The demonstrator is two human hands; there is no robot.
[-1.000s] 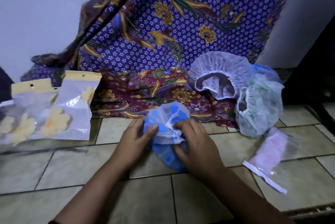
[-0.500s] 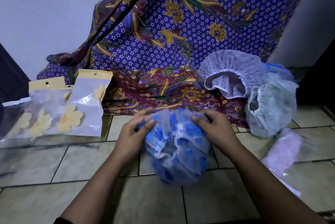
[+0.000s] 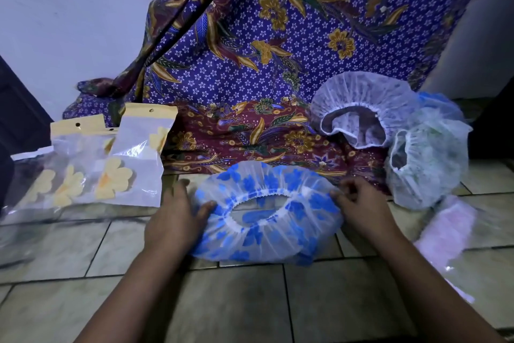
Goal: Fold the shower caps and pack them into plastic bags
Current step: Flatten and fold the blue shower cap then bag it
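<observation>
Pale floor tiles are lying under everything, and a purple batik cloth is hanging down a white wall and spilling onto the floor behind your work. You are holding a blue-flowered shower cap between both hands, low over the tiles in the middle. Its elastic opening is facing up and is pulled into a wide oval. Your left hand is gripping the cap's left edge, thumb lying on top and the other fingers reaching round the far side. Your right hand is pinching the right edge, its fingers curled tight on the gathered plastic. A white shower cap is sitting on the cloth beyond your right hand, and a green-patterned shower cap is resting just beside it to the right. Plastic bags with yellow flower prints are lying to your left. A blurred pink-filled bag is lying near your right forearm.
</observation>
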